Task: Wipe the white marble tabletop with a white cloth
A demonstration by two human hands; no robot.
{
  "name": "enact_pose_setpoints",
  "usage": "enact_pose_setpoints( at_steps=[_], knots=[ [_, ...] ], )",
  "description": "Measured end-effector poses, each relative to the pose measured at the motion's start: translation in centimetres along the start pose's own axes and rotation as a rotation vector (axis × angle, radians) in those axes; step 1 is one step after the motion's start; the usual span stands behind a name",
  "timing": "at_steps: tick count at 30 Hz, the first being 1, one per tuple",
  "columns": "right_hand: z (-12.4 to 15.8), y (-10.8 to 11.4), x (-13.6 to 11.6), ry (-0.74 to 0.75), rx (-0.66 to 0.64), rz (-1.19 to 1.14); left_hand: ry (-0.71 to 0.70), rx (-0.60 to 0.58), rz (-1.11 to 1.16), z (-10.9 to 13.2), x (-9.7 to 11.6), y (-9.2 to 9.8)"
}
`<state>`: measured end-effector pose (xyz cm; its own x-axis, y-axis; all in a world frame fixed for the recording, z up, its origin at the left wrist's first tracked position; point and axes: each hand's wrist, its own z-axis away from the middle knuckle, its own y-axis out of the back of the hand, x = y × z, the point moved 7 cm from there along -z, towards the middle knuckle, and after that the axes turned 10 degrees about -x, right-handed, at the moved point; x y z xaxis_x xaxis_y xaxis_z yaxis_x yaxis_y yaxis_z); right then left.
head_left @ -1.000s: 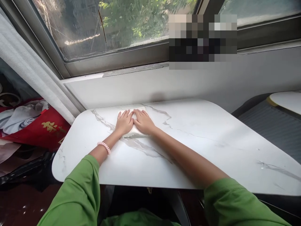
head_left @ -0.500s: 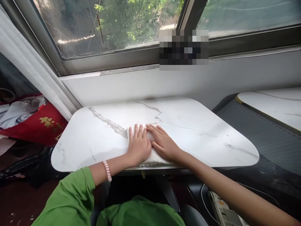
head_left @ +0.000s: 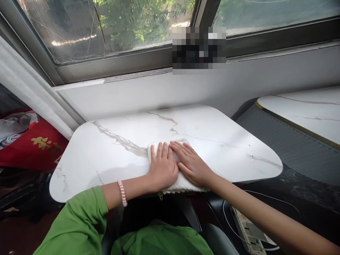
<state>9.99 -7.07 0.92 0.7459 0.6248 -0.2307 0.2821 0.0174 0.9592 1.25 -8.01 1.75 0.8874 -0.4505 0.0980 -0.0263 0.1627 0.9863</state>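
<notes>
Nearest, at six o'clock, the front of a green shirt (head_left: pixel 162 241), with a left sleeve (head_left: pixel 77 219) of the same green at eight. Between four and five o'clock, below the bare right forearm (head_left: pixel 265 212), a pale power strip (head_left: pixel 245 230) beside a looping white cable (head_left: pixel 268 196). Around the left wrist, between seven and eight, a pink-and-white coiled bracelet (head_left: pixel 122 193).

Just below centre, at six o'clock, a folded white cloth (head_left: pixel 183 183), flat on the marbled white surface (head_left: pixel 212 131) and reaching its near edge. On top of the cloth, both hands: left hand (head_left: pixel 162 169) palm down, fingers straight and slightly spread; right hand (head_left: pixel 193 166) likewise flat, fingers slanted toward eleven o'clock, close against the left at the thumb side. Pressed on the cloth rather than closed around it.

At nine o'clock, a red bag (head_left: pixel 18 156) with gold lettering, holding pale fabric (head_left: pixel 16 127). At three, beyond a grey ribbed panel (head_left: pixel 278 148), a second marbled top (head_left: pixel 305 109). Farther off, between nine and ten, a white curtain (head_left: pixel 32 81); toward twelve, a white wall (head_left: pixel 132 95) beneath a metal window frame (head_left: pixel 114 62). At one o'clock, a pixelated patch (head_left: pixel 199 49). Farthest, between eleven and twelve, green foliage (head_left: pixel 143 21) through glass.
</notes>
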Motion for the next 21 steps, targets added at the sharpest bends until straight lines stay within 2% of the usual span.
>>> enact_pose_setpoints(
  at_steps=[3, 8, 13, 17, 21],
  knots=[
    [-2.3, -0.1, 2.1, -0.057, 0.012, 0.005, 0.012, 0.016, 0.026, -3.1, -1.4, 0.3],
    [-8.1, -0.1, 7.2, -0.193, 0.000, 0.038, 0.016, 0.066, 0.037, -10.2, -4.4, 1.5],
    [-14.0, -0.1, 12.3, -0.206, 0.040, 0.010, 0.057, 0.108, 0.023, -16.6, -7.5, 2.7],
    [-17.3, -0.1, 15.4, -0.172, 0.112, -0.051, 0.078, 0.119, 0.033, -20.0, -9.3, 3.3],
    [-19.0, 0.1, 17.0, -0.157, 0.154, -0.090, 0.076, 0.141, 0.036, -21.9, -10.2, 3.8]
  ],
)
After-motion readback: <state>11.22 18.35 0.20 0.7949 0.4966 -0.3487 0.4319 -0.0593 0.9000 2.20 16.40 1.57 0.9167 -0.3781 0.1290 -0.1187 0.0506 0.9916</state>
